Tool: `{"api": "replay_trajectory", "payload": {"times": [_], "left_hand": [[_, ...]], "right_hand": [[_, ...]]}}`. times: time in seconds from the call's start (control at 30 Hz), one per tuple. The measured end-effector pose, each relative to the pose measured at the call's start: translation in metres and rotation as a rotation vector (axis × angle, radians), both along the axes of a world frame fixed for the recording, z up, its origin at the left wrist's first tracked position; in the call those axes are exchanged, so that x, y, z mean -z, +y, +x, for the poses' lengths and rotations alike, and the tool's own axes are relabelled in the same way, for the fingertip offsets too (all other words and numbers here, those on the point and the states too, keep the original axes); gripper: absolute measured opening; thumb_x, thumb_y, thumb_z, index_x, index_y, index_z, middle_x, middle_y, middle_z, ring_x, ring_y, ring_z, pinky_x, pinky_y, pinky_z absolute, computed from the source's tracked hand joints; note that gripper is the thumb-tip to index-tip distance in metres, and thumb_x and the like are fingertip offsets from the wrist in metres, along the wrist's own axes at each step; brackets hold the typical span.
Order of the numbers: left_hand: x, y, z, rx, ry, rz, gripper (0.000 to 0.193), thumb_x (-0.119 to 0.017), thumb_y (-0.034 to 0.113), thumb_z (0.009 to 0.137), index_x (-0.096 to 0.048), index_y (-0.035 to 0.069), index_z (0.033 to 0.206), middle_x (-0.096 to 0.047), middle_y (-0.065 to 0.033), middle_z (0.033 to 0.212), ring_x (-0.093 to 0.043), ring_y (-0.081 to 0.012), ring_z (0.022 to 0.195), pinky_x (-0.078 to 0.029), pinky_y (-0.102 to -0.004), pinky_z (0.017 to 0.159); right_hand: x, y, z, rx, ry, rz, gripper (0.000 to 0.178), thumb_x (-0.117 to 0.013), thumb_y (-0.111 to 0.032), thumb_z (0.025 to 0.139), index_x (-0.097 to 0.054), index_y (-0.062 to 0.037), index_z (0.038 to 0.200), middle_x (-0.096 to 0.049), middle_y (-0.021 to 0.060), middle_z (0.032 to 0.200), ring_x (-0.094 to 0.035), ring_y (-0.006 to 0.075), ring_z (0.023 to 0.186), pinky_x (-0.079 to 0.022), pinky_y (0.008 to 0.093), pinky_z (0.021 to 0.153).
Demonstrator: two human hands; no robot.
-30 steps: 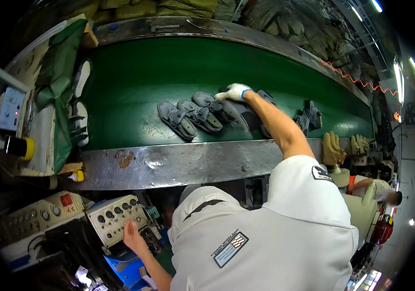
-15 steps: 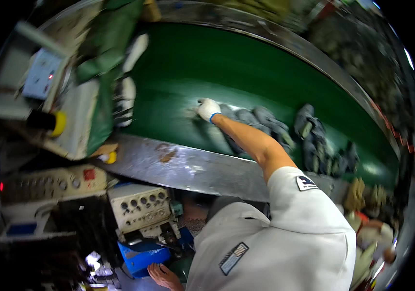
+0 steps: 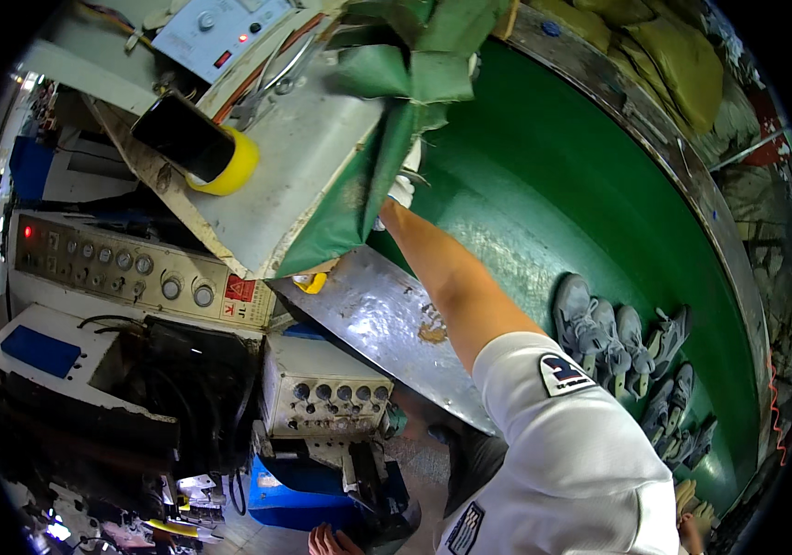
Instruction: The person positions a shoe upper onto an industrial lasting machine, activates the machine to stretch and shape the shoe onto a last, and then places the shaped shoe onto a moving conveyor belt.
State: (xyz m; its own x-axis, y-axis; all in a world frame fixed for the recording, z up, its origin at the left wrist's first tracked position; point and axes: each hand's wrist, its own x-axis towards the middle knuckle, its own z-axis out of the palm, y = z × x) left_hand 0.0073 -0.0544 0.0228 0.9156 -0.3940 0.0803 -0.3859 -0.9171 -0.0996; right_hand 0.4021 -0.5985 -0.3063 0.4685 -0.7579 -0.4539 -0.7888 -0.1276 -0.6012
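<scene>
My right arm reaches across a metal ledge to a hanging green flap [image 3: 359, 190]. At the flap's edge is my right hand [image 3: 399, 191] in a white glove. Its fingers are mostly hidden, so what they touch does not show. Something white [image 3: 412, 155] shows just above it by the flap, too covered to name. My bare left hand [image 3: 329, 539] is low at the lower edge, below a blue machine part [image 3: 294, 499], fingers stretched out and holding nothing. Grey lace-up shoes [image 3: 590, 324] stand in groups on the green belt [image 3: 507, 213] to the right.
A white cover panel [image 3: 294, 176] carries a roll of yellow tape [image 3: 232, 166] and a dark cylinder. Below are a metal ledge [image 3: 386, 310] and control boxes with knobs [image 3: 326, 384]. Olive sacks [image 3: 673, 65] lie beyond the belt's far rim.
My view has swung left. My gloved right hand has moved from beside the grey shoes to the green flap's edge. The white-soled pieces seen there before are now mostly hidden.
</scene>
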Motion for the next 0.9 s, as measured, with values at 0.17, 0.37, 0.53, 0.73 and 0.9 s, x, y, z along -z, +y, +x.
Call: {"api": "replay_trajectory", "payload": {"times": [0.17, 0.37, 0.53, 0.73, 0.9], "left_hand": [[0.006, 0.014, -0.005, -0.004, 0.012, -0.011, 0.015, -0.066, 0.011, 0.092, -0.071, 0.001, 0.101, -0.072, -0.0148, 0.106, -0.067, -0.0381, 0.101, -0.054, -0.0503, 0.091], [-0.004, 0.023, -0.015, -0.077, 0.037, -0.085, 0.022, -0.064, 0.018, 0.093, -0.071, 0.000, 0.103, -0.071, -0.0163, 0.110, -0.065, -0.0365, 0.107, -0.050, -0.0476, 0.096], [0.020, 0.043, -0.012, -0.090, 0.070, -0.241, 0.019, -0.064, 0.016, 0.091, -0.070, 0.001, 0.101, -0.069, -0.0178, 0.107, -0.063, -0.0376, 0.106, -0.048, -0.0487, 0.092], [0.002, 0.029, 0.060, -0.567, 0.575, -1.550, 0.039, -0.065, 0.022, 0.098, -0.062, -0.005, 0.126, -0.072, -0.0113, 0.105, -0.068, -0.0174, 0.091, -0.055, -0.0332, 0.083], [-0.021, 0.101, 0.083, -0.672, 0.674, -1.856, 0.027, -0.072, 0.019, 0.094, -0.069, -0.002, 0.111, -0.072, -0.0039, 0.093, -0.068, -0.0126, 0.078, -0.056, -0.0289, 0.071]], "right_hand": [[0.002, -0.022, -0.042, 0.108, -0.119, 0.088, 0.044, -0.072, -0.019, 0.084, -0.062, -0.0052, 0.124, -0.069, 0.0133, 0.106, -0.068, 0.0289, 0.095, -0.057, 0.0380, 0.085], [-0.051, 0.017, -0.181, 0.054, -0.703, 1.129, 0.051, -0.076, -0.011, 0.084, -0.057, -0.0072, 0.131, -0.068, 0.0097, 0.115, -0.066, 0.0277, 0.103, -0.055, 0.0410, 0.092], [-0.142, 0.135, -0.345, -0.037, -0.758, 1.627, 0.076, -0.080, -0.029, 0.084, -0.045, -0.0076, 0.148, -0.057, 0.0143, 0.141, -0.054, 0.0300, 0.129, -0.040, 0.0475, 0.114], [-0.230, 0.321, -0.364, 0.233, -0.449, 2.057, 0.045, -0.068, -0.034, 0.096, -0.062, -0.0041, 0.129, -0.069, 0.0157, 0.116, -0.066, 0.0280, 0.104, -0.053, 0.0450, 0.098], [-0.311, 0.415, -0.331, -0.378, -0.463, 1.566, 0.048, -0.066, -0.029, 0.097, -0.058, -0.0013, 0.134, -0.065, 0.0084, 0.124, -0.063, 0.0183, 0.109, -0.051, 0.0356, 0.097]]}}
